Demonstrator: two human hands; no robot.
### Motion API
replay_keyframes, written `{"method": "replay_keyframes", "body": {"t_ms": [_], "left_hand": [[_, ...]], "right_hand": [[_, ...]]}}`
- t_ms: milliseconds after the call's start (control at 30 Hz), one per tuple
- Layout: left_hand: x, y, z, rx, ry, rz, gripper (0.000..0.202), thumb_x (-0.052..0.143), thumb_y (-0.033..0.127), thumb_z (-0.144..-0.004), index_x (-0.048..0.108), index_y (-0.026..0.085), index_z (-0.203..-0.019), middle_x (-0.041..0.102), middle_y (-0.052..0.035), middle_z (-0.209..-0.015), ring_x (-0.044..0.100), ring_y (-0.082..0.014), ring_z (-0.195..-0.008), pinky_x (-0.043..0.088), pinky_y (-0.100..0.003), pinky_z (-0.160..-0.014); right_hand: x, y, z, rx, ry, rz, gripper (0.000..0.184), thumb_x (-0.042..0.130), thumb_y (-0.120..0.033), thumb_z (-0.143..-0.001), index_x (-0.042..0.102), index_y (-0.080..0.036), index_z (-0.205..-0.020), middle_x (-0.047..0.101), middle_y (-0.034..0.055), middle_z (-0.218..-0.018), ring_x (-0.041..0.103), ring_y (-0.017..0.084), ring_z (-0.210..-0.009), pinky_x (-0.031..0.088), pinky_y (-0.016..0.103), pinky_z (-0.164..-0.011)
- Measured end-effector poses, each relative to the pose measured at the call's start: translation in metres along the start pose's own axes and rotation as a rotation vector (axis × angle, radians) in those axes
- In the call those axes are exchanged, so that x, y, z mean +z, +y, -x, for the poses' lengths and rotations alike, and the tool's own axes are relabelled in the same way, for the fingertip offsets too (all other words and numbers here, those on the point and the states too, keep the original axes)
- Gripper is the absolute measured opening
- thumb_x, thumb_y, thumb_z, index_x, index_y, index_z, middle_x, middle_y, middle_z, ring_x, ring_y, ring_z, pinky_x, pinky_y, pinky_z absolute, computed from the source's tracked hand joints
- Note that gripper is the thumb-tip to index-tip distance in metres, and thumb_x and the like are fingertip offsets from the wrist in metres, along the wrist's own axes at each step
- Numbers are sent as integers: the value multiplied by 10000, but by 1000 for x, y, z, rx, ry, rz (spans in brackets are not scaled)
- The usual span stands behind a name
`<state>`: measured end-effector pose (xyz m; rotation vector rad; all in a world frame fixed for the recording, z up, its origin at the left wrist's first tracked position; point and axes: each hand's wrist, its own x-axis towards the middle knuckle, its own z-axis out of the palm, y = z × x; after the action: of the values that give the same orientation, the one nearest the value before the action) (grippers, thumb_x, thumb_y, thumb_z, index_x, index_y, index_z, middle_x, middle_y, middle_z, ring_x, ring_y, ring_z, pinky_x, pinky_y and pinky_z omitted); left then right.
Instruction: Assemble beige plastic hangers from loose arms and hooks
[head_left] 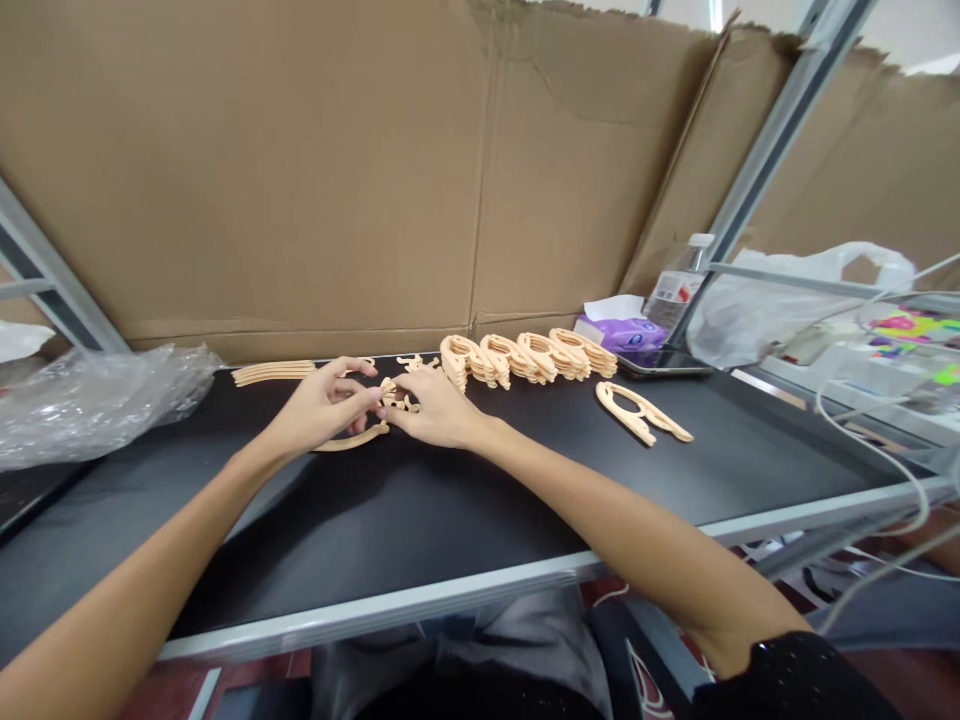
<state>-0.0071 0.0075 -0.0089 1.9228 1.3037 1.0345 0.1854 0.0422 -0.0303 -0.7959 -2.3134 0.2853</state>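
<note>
My left hand (327,408) and my right hand (438,404) meet over the black tabletop (465,520). Between their thumbs and fingers is a small beige plastic piece (387,388), pinched from both sides; its exact shape is partly hidden. A curved beige strip (352,441) lies just beneath my left hand. Behind my right hand, small loose beige parts (415,362) are scattered, some of them covered by the fingers. Several curved strips (274,373) lie side by side to the left, beyond my left hand.
Stacked beige looped frames (534,358) stand in a row at the back. One looped two-legged frame (641,412) lies apart, right. A purple tissue pack (621,332), bottle (676,285) and dark tablet-like slab (664,362) are back right. Clear plastic wrap (105,400) lies left; cardboard (300,170) walls the back.
</note>
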Motion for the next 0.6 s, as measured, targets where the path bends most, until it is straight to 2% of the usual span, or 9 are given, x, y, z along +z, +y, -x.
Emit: {"method": "replay_keyframes", "body": {"t_ms": [67,167,333,400,533,600], "left_hand": [[5,5,2,-54,-33,117,477,711,556,-732,490,200,-958,670,4,-644,621,-154,-493,524,-281,-510],[6,9,3,-87,-79,145,430,710,568,-740,504,197,-809,674,-11,-596,650,-167,-518,536,-282,-539],[1,6,1,-109,-89,95,440,660,615,-762,580,182,-759,701,-27,-600,687,-191,-585,552,-297,-614],[-2,2,-1,-101,-72,38,443,643,619,-770,610,177,-771,703,-20,-628,697,-195,-621,553,-296,-631],[-9,-9,-5,-106,-38,-104,410,659,568,-763,676,160,-798,718,-40,-739,665,-165,-594,550,-295,-622],[-13,-14,-5,-118,-30,-108,402,693,535,-734,697,157,-873,727,-53,-781,660,-167,-602,550,-302,-617]], "right_hand": [[1,-1,0,-8,-33,-164,184,644,-320,-871,666,-157,-954,684,38,-858,576,156,-797,402,278,-767],[4,-2,-1,37,-41,-415,193,642,-325,-859,658,-161,-959,672,10,-832,568,127,-734,407,243,-692],[6,1,-6,110,-24,-629,214,661,-352,-812,650,-147,-749,598,-12,-694,501,113,-640,384,237,-604],[4,3,-7,134,25,-627,201,659,-334,-803,654,-148,-728,618,-3,-704,523,115,-646,400,242,-621],[-4,12,-11,226,212,-585,167,644,-311,-792,650,-161,-719,639,4,-709,558,123,-673,429,251,-666],[-8,18,-13,275,279,-614,157,651,-305,-773,636,-166,-702,636,4,-704,557,124,-676,431,252,-668]]}}
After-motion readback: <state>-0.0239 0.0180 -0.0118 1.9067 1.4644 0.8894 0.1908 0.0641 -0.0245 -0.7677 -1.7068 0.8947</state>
